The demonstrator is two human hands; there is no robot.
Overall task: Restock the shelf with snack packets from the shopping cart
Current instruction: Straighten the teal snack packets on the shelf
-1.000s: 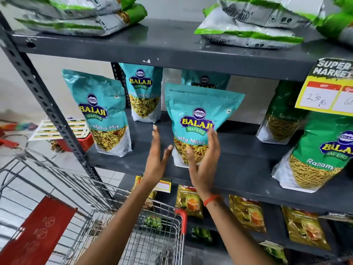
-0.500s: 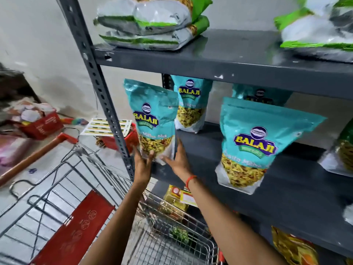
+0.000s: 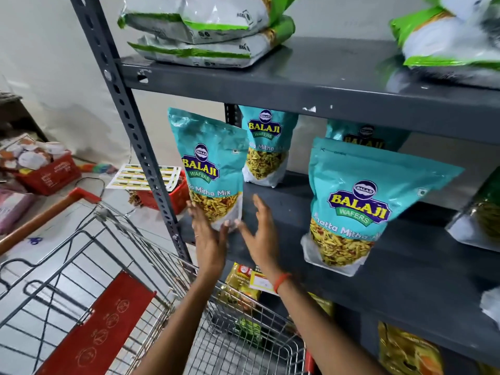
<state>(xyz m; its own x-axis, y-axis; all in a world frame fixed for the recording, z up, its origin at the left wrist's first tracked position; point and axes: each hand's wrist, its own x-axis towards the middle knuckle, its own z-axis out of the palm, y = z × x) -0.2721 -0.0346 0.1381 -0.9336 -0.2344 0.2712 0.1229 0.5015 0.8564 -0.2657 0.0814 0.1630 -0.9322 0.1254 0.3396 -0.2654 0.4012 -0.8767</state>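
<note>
Both hands are open: the left hand steadies the upright Khatta Mitha Mix packet at the middle shelf edge, the right hand hovers apart, fingers spread, probably squaring it to face outward.

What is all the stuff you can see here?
Teal snack packets: four, teal, standing on the middle shelf.
White-green packets: a few, lying on the top shelf.
Green packets: count unclear, right edge of the middle shelf.
Yellow packets: several, bottom shelf.
Shelf rack: one, dark grey.
Shopping cart: one, silver wire, red flap.
Baskets: two, red, on the floor.
Left hand: touching the leftmost teal packet's base.
Right hand: open, beside it.
</note>
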